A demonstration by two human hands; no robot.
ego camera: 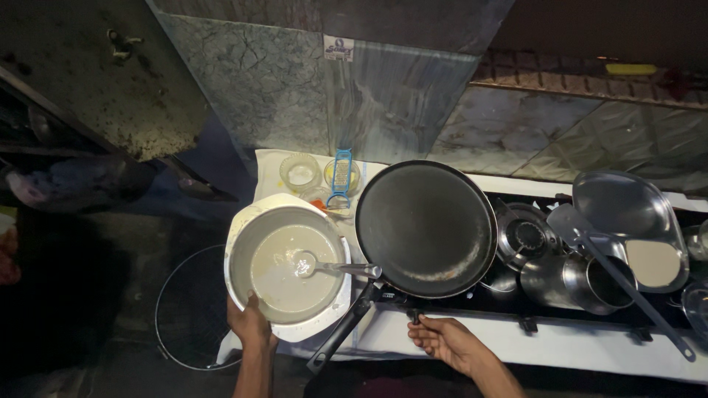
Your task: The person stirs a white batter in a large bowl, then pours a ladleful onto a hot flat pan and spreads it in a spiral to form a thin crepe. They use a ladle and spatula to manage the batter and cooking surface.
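Below, left hand (249, 324) gripping batter bowl (287, 262), right hand (442, 340) at stove knob (414, 318)

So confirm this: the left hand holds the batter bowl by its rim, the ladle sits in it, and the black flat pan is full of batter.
Not quite. The head view shows the black flat pan bare, with no batter on it. The rest stands: the left hand holds the batter bowl by its rim, and the ladle sits in it.

single head view, looking steeply down, close above stove (516, 324)

Dim light falls on a cracked marble wall (324, 96) behind the white counter (590, 343) — dark floor (81, 295) at its left edge.
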